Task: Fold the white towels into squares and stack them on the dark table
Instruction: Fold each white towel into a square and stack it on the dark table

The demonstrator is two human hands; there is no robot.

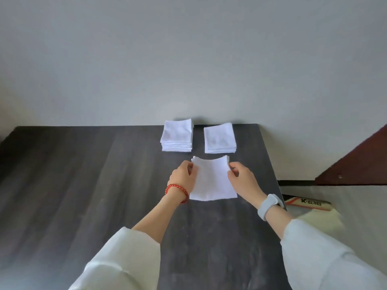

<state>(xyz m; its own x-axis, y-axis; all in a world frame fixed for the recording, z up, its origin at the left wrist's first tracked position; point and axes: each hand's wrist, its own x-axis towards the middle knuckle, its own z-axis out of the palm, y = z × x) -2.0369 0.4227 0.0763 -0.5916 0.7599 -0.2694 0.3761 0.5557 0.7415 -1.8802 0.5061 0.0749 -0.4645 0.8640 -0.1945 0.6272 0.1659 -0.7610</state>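
Step in hand: folding 1 white towel (212, 181) that lies on the dark table (83, 185), its far edge lifted between the 2 hands.
Left hand (183, 176): fingers curled, pinching the towel's far-left corner; a red bead bracelet (177, 192) sits on that wrist.
Right hand (240, 176): fingers curled, pinching the far-right corner; a pale watch (269, 206) sits on that wrist.
Towel position: between the 2 sets of fingers, its near edge flat on the table just short of the wrists, its far edge raised and sagging slightly in the middle.
How to do it well: I judge the 2 corners should travel together and level, so the raised edge lands square on the near edge; keep a little tension between the fingers to take out the sag, then press the crease flat before letting go.
Risk: uneven pulls would likely skew the square, and it would then sit badly on a pile.
Left stack (177, 136): beyond the left fingers, apart from them, several folded squares high.
Right stack (219, 138): beyond the right fingers, lower than the other; 1 of these 2 probably takes this towel.
Surface: dark wood-grain top, matte, with faint pale scuffs nearer than the hands.
Room: plain grey wall (188, 59) behind the stacks; a reddish-brown panel (360, 164) off to the right of the right fingers; a printed box (307, 203) low beside the table's right edge.
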